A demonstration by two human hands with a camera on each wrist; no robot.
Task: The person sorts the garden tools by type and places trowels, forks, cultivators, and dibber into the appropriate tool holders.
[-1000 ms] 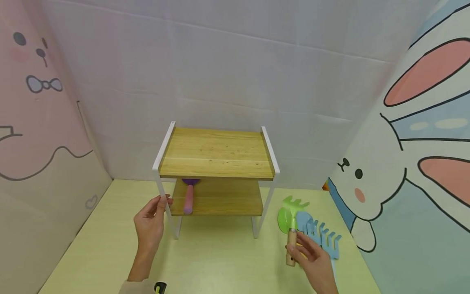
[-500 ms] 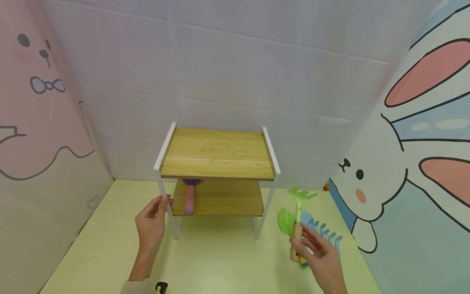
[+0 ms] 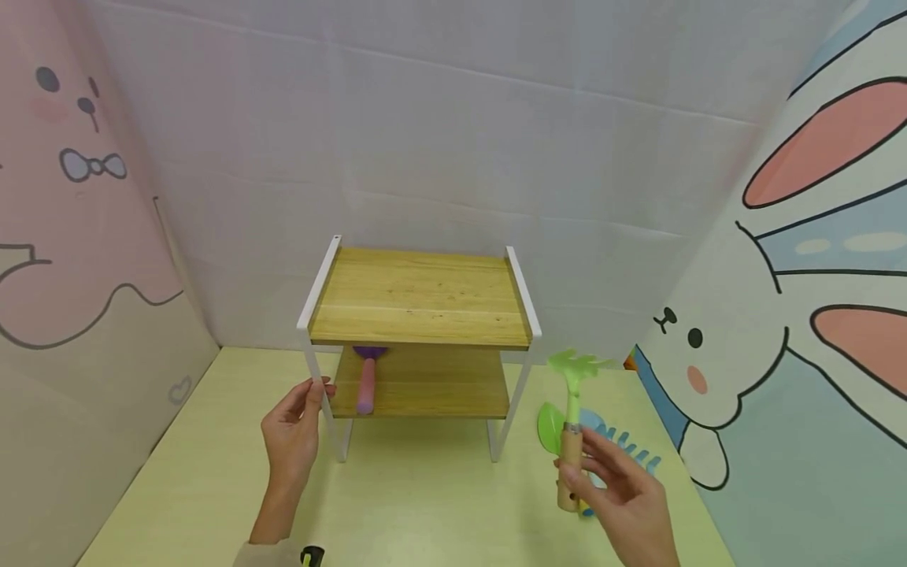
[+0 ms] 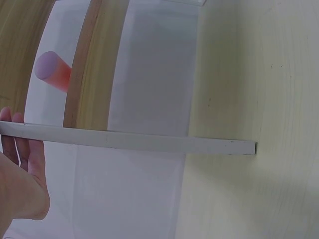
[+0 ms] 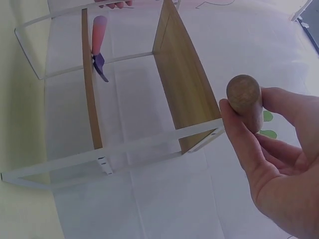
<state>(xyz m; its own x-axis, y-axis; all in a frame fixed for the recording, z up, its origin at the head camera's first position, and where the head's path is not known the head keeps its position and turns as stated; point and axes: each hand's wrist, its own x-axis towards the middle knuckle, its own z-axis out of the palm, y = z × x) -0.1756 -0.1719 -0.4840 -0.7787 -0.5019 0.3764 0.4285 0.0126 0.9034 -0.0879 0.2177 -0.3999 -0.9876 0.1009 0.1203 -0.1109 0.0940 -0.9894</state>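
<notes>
My right hand (image 3: pixel 627 492) pinches the wooden handle of a green hand rake (image 3: pixel 572 394), its tines pointing up and away from me. In the right wrist view the round handle end (image 5: pixel 243 92) faces the camera, between thumb and fingers. My left hand (image 3: pixel 294 425) grips the white left front post of a two-tier wooden shelf (image 3: pixel 420 295); its fingers (image 4: pixel 22 144) pass behind that post in the left wrist view. On the lower tier lies a tool with a pink handle (image 3: pixel 366 386) and a purple head, partly hidden by the upper board.
Beneath and behind the held rake, a green trowel (image 3: pixel 549 428) and blue rakes (image 3: pixel 641 453) lie on the pale table (image 3: pixel 425 512), partly covered by my right hand. White cloth stands behind the shelf; a wall with a rabbit drawing (image 3: pixel 716 362) bounds the right side.
My right hand has raised the green rake off the other tools and moved slightly right, its tines now higher in view. The left hand keeps its grip on the post.
</notes>
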